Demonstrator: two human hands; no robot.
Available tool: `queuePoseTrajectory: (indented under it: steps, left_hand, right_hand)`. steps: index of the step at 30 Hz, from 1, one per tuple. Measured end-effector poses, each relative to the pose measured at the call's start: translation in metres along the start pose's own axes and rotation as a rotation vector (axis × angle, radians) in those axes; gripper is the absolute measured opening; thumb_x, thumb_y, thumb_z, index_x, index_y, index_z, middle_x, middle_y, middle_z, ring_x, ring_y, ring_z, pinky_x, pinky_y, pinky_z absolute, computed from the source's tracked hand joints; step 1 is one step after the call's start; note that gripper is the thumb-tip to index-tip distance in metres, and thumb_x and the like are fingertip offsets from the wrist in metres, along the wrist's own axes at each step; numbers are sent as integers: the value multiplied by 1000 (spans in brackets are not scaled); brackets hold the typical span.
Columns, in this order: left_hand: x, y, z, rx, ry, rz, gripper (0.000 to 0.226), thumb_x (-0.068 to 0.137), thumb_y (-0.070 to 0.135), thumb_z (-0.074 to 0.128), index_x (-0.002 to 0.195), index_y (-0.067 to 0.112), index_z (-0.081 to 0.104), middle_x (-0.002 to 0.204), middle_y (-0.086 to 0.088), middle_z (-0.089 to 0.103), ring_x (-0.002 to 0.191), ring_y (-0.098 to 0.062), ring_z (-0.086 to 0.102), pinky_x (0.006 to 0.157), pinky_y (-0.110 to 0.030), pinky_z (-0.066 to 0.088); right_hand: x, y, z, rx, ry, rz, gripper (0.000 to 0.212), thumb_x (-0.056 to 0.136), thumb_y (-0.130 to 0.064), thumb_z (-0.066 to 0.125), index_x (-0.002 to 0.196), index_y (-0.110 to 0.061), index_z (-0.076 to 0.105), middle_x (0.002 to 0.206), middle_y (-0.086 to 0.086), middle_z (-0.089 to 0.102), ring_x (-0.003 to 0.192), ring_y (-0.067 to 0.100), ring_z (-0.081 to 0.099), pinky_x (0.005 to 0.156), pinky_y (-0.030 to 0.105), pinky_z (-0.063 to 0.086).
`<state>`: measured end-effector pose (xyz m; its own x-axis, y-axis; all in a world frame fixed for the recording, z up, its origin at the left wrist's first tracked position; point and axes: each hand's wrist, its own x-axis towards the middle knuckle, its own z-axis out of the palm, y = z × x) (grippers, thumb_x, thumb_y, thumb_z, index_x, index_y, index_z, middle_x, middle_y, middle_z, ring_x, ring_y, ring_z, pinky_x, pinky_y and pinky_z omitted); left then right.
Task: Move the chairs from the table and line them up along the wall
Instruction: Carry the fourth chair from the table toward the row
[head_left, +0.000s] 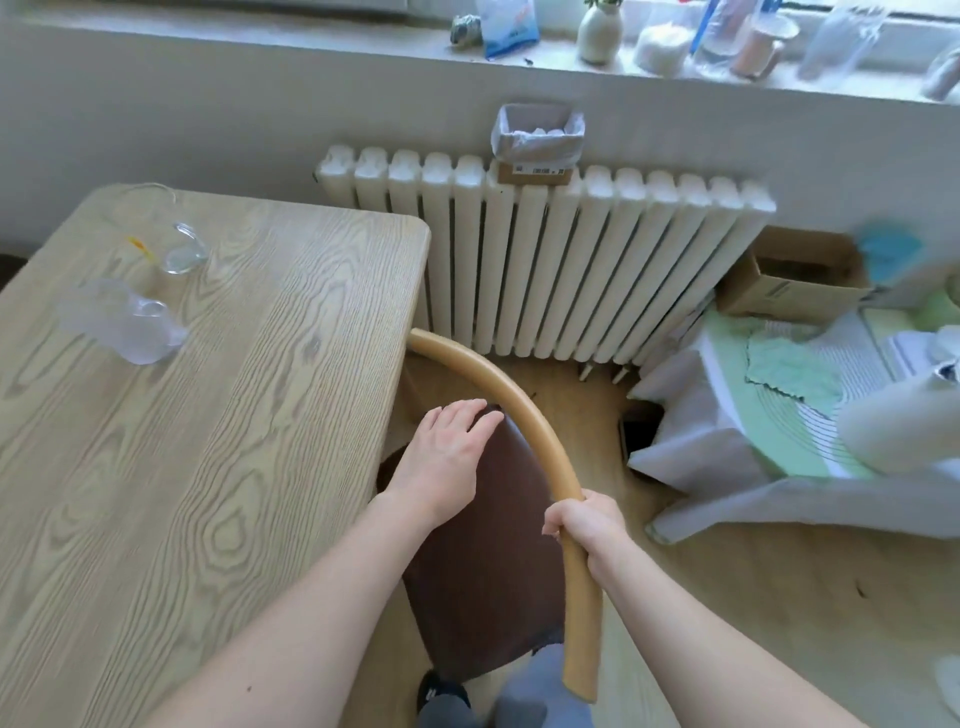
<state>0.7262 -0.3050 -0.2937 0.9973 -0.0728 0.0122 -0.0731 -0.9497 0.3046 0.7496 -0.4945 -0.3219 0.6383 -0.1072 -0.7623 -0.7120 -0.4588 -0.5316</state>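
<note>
Both arms out: right hand (584, 522) fist-gripped on chair (488, 566) rail; left hand (447, 452) flat, fingers straight, over seat.

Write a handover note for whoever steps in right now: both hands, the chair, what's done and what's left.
Right hand: grips the chair's curved wooden back rail.
Left hand: open above the brown seat; contact unclear.
Chair: beside the table, near its corner, short of the radiator.
Done: nothing lined up in view.
Left: move this chair to the wall; no other chairs are in view.
</note>
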Motion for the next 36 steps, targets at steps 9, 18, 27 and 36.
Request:
queuePoseTrajectory:
  steps: [9,18,27,36]
  left_hand:
    - [-13,46,17,11,-19,70,68,85,-4,50,143,23,28,149,-3,33,139,-22,25,118,-44,14]
    - [-54,131,34,38,-170,170,47,83,4,52,126,22,49,126,0,55,121,-22,48,110,-40,29]
    - [-176,240,47,144,-275,109,18,75,19,61,89,25,49,90,4,63,82,-17,58,65,-29,42]
    - [-290,305,51,188,-301,84,24,72,23,61,94,22,53,94,0,65,86,-22,61,67,-29,44]
  right_hand:
    - [-49,45,-80,-286,71,11,31,41,-10,67,71,-17,64,78,6,64,82,30,62,62,28,46]
    - [-96,123,-159,-468,-31,-57,35,38,-13,67,73,-18,70,70,-1,62,74,20,60,60,26,46]
    - [-172,256,-208,-558,-28,-208,31,49,-9,66,75,-24,61,76,-2,58,73,16,56,55,26,43]
    - [-242,332,-237,-709,143,-331,55,57,-6,56,100,-39,65,90,-8,63,88,19,58,67,27,44]
